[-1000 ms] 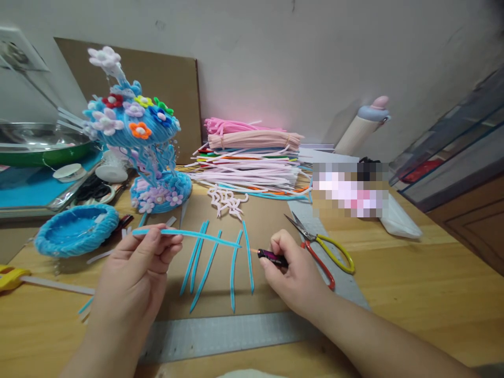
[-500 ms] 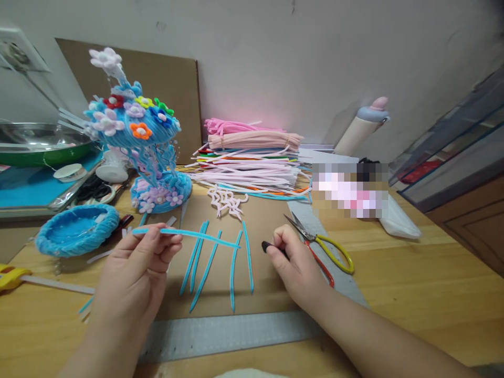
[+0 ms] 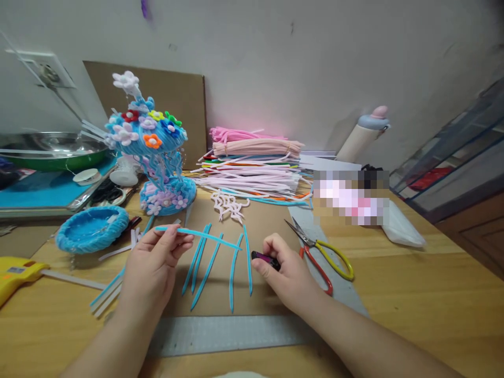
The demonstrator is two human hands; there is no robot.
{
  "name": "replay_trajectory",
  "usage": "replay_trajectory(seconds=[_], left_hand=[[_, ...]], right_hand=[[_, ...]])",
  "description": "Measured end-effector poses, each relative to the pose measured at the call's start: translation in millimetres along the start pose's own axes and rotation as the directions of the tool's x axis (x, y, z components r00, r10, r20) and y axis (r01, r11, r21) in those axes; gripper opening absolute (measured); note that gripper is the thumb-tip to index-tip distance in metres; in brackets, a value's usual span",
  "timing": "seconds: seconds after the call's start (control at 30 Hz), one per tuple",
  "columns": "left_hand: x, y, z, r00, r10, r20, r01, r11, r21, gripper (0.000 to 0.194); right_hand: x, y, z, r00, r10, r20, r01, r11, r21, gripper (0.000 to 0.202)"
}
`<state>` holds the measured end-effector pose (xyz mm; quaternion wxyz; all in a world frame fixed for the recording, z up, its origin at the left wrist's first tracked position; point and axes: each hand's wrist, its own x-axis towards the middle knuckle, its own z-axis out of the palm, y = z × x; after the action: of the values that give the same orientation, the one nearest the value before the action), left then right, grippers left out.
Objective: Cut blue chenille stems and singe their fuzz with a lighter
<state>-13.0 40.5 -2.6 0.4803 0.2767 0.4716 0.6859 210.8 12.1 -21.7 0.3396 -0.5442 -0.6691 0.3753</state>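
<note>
Yellow plastic forms what looks like a glue gun (image 3: 19,275), well to the left of my left fingers (image 3: 167,241). Nearer them, also on their left, sits a fuzzy blue bowl (image 3: 90,247). These fingers are closed in a pinch on one thin blue strip (image 3: 214,237) towards its left end, I judge so that most of its length reaches out freely to the right. Below it, between both hands' fingers, five more strips (image 3: 231,286) lie on the cardboard (image 3: 212,299), probably spread out so that each can be lifted singly. My right fingers (image 3: 273,244) are wrapped round a dark lighter (image 3: 263,257), its end facing the strip's tip, near but apart; I see no flame. Just right of them lie scissors (image 3: 315,243), blades slightly parted, presumably kept handy. A small label marks the glue gun and a purple patch the lighter; I can read neither, nor any brand.
</note>
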Motion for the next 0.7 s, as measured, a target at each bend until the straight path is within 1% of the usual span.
replay_trajectory(seconds=[0.13,0.23,0.3,0.37,0.53,0.7], left_hand=[[0.4,1.6,-1.4,1.000,0.024,-0.018,-0.024,1.000,0.012,0.015],[0.2,2.3,-2.2,0.999,0.041,-0.012,-0.041,0.999,0.020,0.015],[-0.1,2.2,-2.8,0.999,0.049,-0.005,-0.049,0.999,0.021,0.015],[-0.5,1.9,-2.9,0.999,0.048,-0.002,-0.048,0.999,0.023,0.015],[-1.9,0.7,-1.7,0.999,0.039,0.001,-0.039,0.999,0.023,0.016],[-1.1,0.6,-1.2,0.999,0.039,0.007,-0.039,0.999,0.020,0.017]], right_hand=[[1.1,-0.3,2.2,1.000,0.010,0.011,-0.010,1.000,0.002,0.023],[2.7,-0.1,3.5,0.997,0.052,-0.050,-0.054,0.997,-0.049,0.026],[3.2,0.3,4.3,0.993,0.050,-0.105,-0.060,0.994,-0.088,0.027],[3.0,0.6,4.9,0.991,0.039,-0.131,-0.055,0.991,-0.119,0.027],[0.8,-1.6,6.6,0.992,0.050,-0.120,-0.071,0.981,-0.181,0.025],[0.2,-2.8,8.4,0.991,0.050,-0.121,-0.073,0.980,-0.187,0.025]])
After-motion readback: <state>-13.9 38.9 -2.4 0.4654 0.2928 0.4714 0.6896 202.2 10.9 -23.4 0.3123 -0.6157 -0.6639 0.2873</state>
